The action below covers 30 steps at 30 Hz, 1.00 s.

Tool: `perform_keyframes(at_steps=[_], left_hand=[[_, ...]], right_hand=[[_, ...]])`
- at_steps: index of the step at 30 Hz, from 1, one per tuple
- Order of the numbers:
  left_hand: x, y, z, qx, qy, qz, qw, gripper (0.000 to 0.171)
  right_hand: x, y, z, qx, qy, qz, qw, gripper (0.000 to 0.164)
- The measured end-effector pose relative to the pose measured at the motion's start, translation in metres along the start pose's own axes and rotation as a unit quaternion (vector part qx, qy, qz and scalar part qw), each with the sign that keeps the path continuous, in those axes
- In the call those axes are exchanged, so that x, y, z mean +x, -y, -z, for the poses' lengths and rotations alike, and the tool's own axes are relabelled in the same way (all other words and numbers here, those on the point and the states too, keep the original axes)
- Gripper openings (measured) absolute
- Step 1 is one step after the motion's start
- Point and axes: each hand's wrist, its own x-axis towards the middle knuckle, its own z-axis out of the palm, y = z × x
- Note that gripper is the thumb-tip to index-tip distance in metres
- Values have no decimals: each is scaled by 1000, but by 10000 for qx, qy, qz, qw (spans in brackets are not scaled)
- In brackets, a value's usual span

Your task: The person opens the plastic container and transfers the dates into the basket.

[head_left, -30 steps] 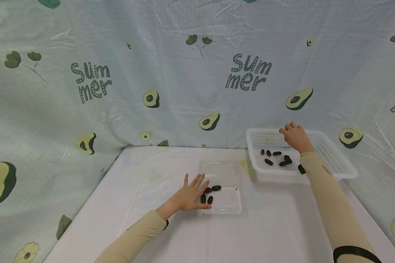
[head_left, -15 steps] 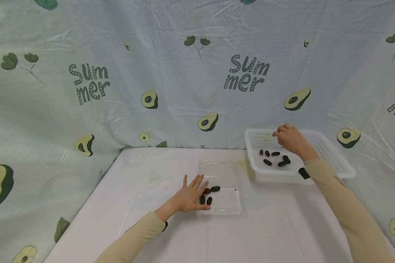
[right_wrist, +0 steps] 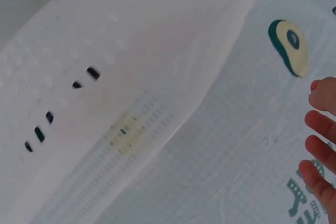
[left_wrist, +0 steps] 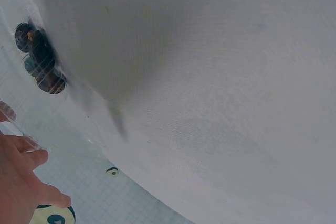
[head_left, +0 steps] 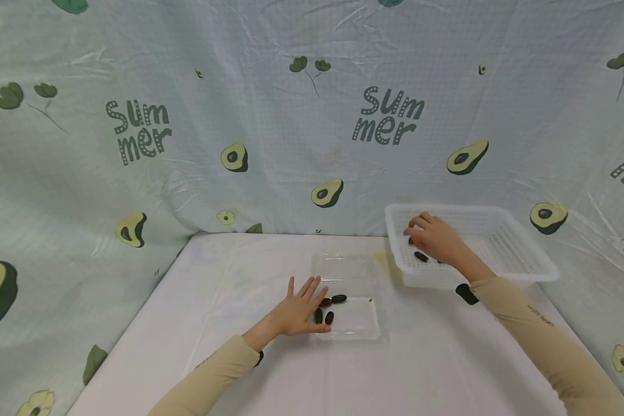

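A clear rectangular plastic box is touched by the widely spread left hand; over a white plastic basket, the right hand's grip cannot be told.

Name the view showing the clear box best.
Head: nearly the whole box shows, the left hand covering part. The left wrist view catches only part of it, at the edge; the right wrist view, none.

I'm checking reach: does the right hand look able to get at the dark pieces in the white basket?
Most likely yes: the right hand is over the open-topped white basket, its fingers close to dark pieces, and nothing visible blocks the way.
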Motion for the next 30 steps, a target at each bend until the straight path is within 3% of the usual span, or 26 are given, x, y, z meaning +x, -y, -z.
perform_keyframes(at_steps=[15, 20, 30], left_hand=[[-1, -2, 4, 47, 61, 28, 10000, 86], [-1, -2, 4, 42, 49, 62, 10000, 87], [0, -1, 3, 7, 114, 134, 9998, 92]], right_hand=[[19, 72, -4, 53, 194, 754, 9969, 36], [21, 95, -15, 107, 396, 1046, 9937, 33], [21, 131, -49, -308, 1105, 1438, 9829, 30]])
